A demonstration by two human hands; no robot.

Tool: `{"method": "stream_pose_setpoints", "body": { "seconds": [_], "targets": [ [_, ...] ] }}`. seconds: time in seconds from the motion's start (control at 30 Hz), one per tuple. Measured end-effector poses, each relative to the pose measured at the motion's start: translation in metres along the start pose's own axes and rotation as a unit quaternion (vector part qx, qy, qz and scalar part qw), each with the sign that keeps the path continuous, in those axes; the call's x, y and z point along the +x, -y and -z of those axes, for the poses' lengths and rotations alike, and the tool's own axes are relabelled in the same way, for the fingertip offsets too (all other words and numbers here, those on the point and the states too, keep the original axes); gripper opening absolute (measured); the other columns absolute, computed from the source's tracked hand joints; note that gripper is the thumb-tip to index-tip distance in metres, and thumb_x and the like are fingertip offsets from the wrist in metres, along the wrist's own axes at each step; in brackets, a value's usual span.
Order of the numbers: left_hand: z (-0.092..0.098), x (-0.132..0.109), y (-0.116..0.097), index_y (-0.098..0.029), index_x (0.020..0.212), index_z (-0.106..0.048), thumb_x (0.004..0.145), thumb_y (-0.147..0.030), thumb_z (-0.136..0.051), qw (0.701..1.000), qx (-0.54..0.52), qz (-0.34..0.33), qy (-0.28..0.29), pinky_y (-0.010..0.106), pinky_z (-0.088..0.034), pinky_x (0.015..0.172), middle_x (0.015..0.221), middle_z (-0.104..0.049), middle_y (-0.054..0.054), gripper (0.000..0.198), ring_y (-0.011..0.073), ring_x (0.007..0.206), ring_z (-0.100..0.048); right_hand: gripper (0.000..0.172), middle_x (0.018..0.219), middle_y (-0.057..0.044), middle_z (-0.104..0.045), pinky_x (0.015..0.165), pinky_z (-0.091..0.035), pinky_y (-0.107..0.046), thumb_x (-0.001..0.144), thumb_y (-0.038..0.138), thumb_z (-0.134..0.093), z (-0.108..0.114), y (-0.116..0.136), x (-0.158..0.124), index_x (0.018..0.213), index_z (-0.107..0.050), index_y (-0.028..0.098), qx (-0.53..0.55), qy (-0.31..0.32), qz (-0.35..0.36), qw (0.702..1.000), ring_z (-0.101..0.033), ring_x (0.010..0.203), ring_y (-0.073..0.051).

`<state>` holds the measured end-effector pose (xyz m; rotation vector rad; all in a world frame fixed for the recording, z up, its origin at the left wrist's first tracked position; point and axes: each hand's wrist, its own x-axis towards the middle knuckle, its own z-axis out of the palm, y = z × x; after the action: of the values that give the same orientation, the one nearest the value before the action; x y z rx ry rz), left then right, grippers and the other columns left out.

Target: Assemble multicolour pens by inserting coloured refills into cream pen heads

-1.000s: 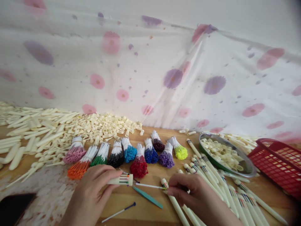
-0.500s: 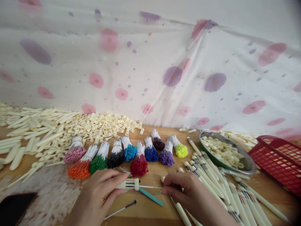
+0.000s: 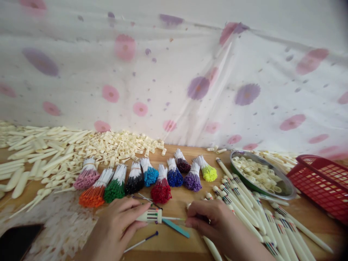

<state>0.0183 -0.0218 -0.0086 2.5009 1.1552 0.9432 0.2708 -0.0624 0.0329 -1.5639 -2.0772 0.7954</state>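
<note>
My left hand (image 3: 116, 226) is closed round a cream pen barrel (image 3: 150, 216) with coloured stripes, held level above the wooden table (image 3: 179, 203). My right hand (image 3: 214, 224) pinches a thin refill (image 3: 174, 218), whose tip is at the barrel's open end. A teal refill (image 3: 176, 228) and a purple-tipped refill (image 3: 141, 242) lie on the table just below the hands. Behind them sits a row of refill bundles (image 3: 146, 179) in pink, orange, green, black, blue, red, purple and yellow.
Heaps of cream pen parts (image 3: 54, 152) cover the left of the table. Assembled pens (image 3: 255, 214) lie at the right, beside a metal bowl (image 3: 290, 195) of small parts and a red basket (image 3: 323, 185). A dark phone (image 3: 16, 241) lies bottom left. Flowered cloth (image 3: 174, 79) hangs behind.
The barrel in my left hand has moved right toward my right hand, and the exposed length of refill between them has grown shorter. The view has tilted slightly.
</note>
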Motion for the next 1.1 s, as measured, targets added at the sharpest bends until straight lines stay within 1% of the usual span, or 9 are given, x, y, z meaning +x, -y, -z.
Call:
{"method": "stream_pose_setpoints", "body": {
  "seconds": [0.17,0.47,0.67,0.83,0.9,0.97,1.0,1.03,1.1],
  "targets": [
    [-0.002,-0.002,0.002,-0.037,0.106,-0.064,0.08,-0.028,-0.06,1.0,-0.014,0.006,0.014,0.021,-0.054,0.072,0.092,-0.072,-0.003,0.028,0.0148,0.082,-0.067,0.024,0.055,0.005,-0.05,0.05,-0.032,-0.018,0.084,0.029,-0.056,0.004,-0.001,-0.002,0.063,-0.056,0.019,-0.012,-0.008,0.015,1.0,-0.046,0.052,-0.009],
    [-0.003,-0.005,-0.001,-0.037,0.108,-0.062,0.082,-0.026,-0.056,0.999,-0.018,0.012,0.044,0.025,-0.054,0.073,0.095,-0.07,-0.002,0.029,0.0166,0.085,-0.065,0.019,0.06,0.003,-0.059,0.053,-0.036,-0.017,0.083,0.021,-0.059,0.003,0.004,-0.001,0.064,-0.059,0.019,-0.037,-0.007,0.031,0.999,-0.052,0.055,-0.009],
    [-0.002,-0.004,-0.003,-0.036,0.108,-0.062,0.08,-0.022,-0.06,0.999,-0.004,-0.001,0.05,0.026,-0.055,0.071,0.094,-0.07,-0.003,0.031,0.0169,0.084,-0.066,0.02,0.06,0.003,-0.058,0.053,-0.034,-0.018,0.084,0.021,-0.058,0.0,0.005,-0.004,0.064,-0.059,0.018,-0.066,-0.013,0.047,0.997,-0.051,0.055,-0.009],
    [-0.003,-0.004,-0.004,-0.036,0.113,-0.059,0.078,-0.02,-0.063,0.998,-0.011,-0.006,0.067,0.026,-0.054,0.076,0.099,-0.07,-0.003,0.038,0.0167,0.089,-0.065,0.022,0.06,0.001,-0.056,0.052,-0.03,-0.02,0.083,0.022,-0.058,-0.006,0.009,-0.007,0.062,-0.056,0.016,-0.085,-0.031,0.084,0.992,-0.049,0.055,-0.01],
    [-0.004,-0.004,-0.004,-0.036,0.112,-0.06,0.079,-0.021,-0.063,0.997,-0.014,0.001,0.069,0.027,-0.054,0.076,0.099,-0.07,-0.003,0.037,0.0168,0.089,-0.065,0.02,0.059,0.001,-0.055,0.053,-0.031,-0.021,0.083,0.023,-0.059,-0.008,0.008,-0.004,0.064,-0.056,0.016,-0.045,-0.028,0.062,0.997,-0.048,0.056,-0.01],
    [-0.005,-0.004,-0.005,-0.036,0.111,-0.061,0.079,-0.02,-0.062,0.997,-0.018,0.002,0.071,0.026,-0.054,0.076,0.098,-0.07,-0.003,0.036,0.0164,0.088,-0.065,0.021,0.054,0.002,-0.054,0.049,-0.032,-0.019,0.083,0.027,-0.058,-0.012,0.006,0.0,0.065,-0.056,0.016,0.051,0.011,-0.011,0.999,-0.046,0.051,-0.008],
    [-0.006,-0.004,-0.005,-0.035,0.111,-0.061,0.079,-0.019,-0.062,0.997,-0.023,-0.002,0.069,0.026,-0.054,0.076,0.098,-0.07,-0.002,0.036,0.0162,0.088,-0.065,0.023,0.051,0.003,-0.052,0.045,-0.032,-0.018,0.082,0.031,-0.057,-0.015,0.004,0.003,0.065,-0.055,0.016,0.117,0.044,-0.06,0.99,-0.044,0.046,-0.007],
    [-0.007,-0.005,-0.005,-0.035,0.112,-0.06,0.079,-0.019,-0.061,0.997,-0.027,-0.007,0.067,0.025,-0.053,0.075,0.097,-0.07,-0.002,0.036,0.0162,0.087,-0.065,0.026,0.048,0.004,-0.051,0.041,-0.031,-0.016,0.081,0.037,-0.057,-0.019,0.003,0.007,0.065,-0.054,0.016,0.188,0.082,-0.106,0.973,-0.041,0.041,-0.006],
    [-0.009,-0.006,-0.006,-0.034,0.113,-0.06,0.08,-0.022,-0.061,0.997,-0.033,-0.018,0.065,0.025,-0.053,0.074,0.096,-0.07,-0.001,0.035,0.0165,0.086,-0.065,0.034,0.045,0.006,-0.049,0.034,-0.031,-0.015,0.075,0.049,-0.06,-0.029,0.0,0.013,0.066,-0.051,0.017,0.319,0.147,-0.164,0.922,-0.038,0.034,-0.005]
  ]
}}
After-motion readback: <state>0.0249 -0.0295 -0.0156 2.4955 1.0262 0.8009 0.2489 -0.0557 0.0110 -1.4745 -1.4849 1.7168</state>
